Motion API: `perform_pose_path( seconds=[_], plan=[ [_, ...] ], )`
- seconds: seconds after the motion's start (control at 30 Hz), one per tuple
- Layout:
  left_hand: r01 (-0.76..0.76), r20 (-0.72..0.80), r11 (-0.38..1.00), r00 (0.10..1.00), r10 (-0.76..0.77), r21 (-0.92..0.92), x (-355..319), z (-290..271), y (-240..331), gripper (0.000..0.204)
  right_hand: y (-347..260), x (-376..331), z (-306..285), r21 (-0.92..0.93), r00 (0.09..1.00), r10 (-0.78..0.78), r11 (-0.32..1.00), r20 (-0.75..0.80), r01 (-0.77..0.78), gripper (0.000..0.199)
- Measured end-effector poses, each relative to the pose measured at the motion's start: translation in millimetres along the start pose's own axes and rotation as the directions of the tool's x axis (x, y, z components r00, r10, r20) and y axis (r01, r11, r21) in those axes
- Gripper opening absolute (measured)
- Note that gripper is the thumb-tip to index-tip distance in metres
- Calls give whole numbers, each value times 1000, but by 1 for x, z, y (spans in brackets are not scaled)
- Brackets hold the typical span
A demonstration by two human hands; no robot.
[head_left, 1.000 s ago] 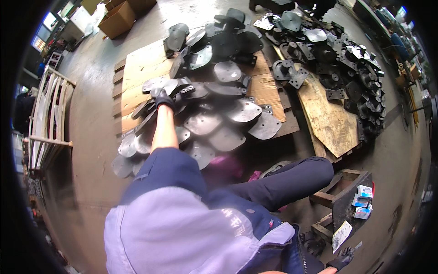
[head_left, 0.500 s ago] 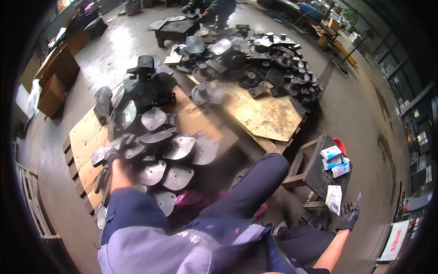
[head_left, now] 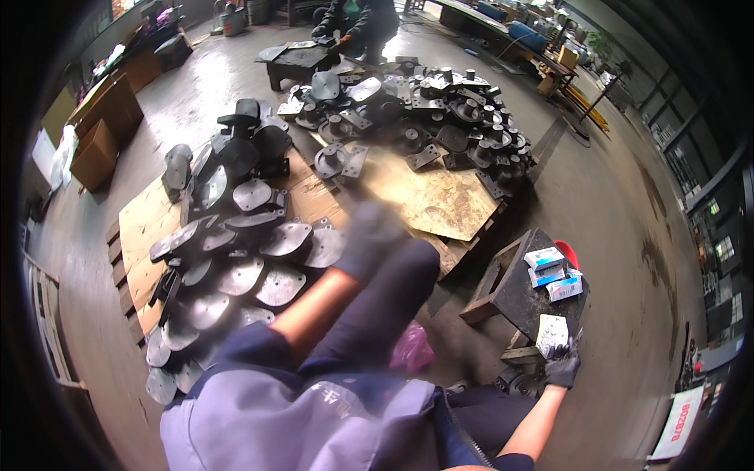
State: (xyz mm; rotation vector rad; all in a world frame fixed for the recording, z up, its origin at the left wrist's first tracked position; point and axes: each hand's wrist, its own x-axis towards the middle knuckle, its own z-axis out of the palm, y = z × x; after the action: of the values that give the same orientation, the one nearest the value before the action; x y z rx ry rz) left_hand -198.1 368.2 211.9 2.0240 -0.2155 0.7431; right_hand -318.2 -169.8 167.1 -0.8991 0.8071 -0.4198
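Between Plates and Stool, Two Gloved Hands Well Apart

Far to the left of both hands, beyond the pile, stand open cardboard boxes (head_left: 98, 153). Nearer, just left of the left hand, rounded grey metal plates (head_left: 239, 276) lie overlapping on a cardboard sheet (head_left: 145, 216) over a pallet. The left hand (head_left: 371, 239), in a dark glove, is above the person's raised leg, close to the right edge of those plates; it is blurred, so I cannot tell whether its fingers are closed or loose, or whether it holds anything. Below and to its right sits a pink bag (head_left: 412, 349). Beyond it, up and to the right, a worn plywood board (head_left: 440, 208) carries a heap of dark metal parts (head_left: 454, 140).

Between the two hands stands a dark stool (head_left: 514, 290), with small blue-and-white boxes (head_left: 547, 276) on top, farther off than the right hand. A white sheet (head_left: 552, 328) lies at the stool's near edge. The gloved right hand (head_left: 561, 367) is right at this sheet; its grip I cannot tell.
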Motion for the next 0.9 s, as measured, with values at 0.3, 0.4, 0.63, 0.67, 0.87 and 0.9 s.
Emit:
perform_pose_path(
  seconds=[0.3, 0.4, 0.63, 0.67, 0.87, 0.9],
  plan=[
    [-134, 969, 980, 220, -114, 145, -253, 217, -9, 28, 11, 2, -69, -75, 945, -318, 944, 72, 323, 18],
    [-212, 983, 964, 114, -141, 163, -288, 194, -21, 25, -11, -8, -70, 103, 985, -166, 980, -49, 171, 12],
    [-195, 993, 975, -10, -114, 110, -246, 181, -6, 26, -9, -4, -49, 139, 985, -169, 975, -38, 173, 11],
    [-240, 997, 969, -32, -66, 56, -260, 190, -22, 28, -8, 1, -51, 141, 984, -177, 974, -25, 178, 12],
    [-338, 963, 940, -233, -133, 47, -288, 206, -46, 36, -9, 18, -56, 174, 989, -127, 975, -78, 139, 18],
    [-316, 963, 947, -232, -136, 58, -281, 204, -37, 36, -11, 20, -61, 168, 986, -145, 973, -85, 157, 18]
  ],
)
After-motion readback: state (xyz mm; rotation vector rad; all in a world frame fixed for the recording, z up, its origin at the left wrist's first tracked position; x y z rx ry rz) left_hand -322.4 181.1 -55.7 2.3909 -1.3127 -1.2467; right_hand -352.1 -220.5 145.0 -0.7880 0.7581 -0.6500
